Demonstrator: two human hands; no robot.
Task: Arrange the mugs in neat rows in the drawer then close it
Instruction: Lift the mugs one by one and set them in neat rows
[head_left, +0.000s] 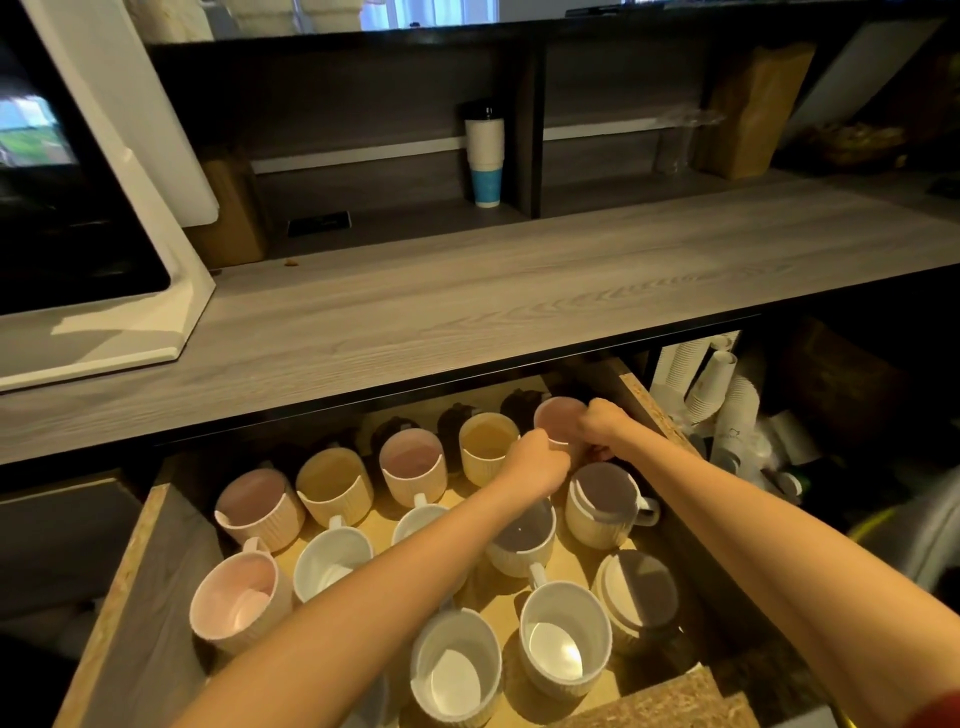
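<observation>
Drawer (156, 571) pulled open | we log mugs (337, 488) upright in rough rows | left hand (535, 462) pinches pink mug (561, 421) rim at its 7 o'clock | pink mug at drawer's 1 o'clock corner | right hand (602, 426) grips its 3 o'clock side

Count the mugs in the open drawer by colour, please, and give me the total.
Pink mugs: 4, one gripped by the left hand and right hand
Yellow mugs: 2
White or cream mugs: 7
Dark mugs: at least 3, back row in shadow
Total: at least 16
</observation>
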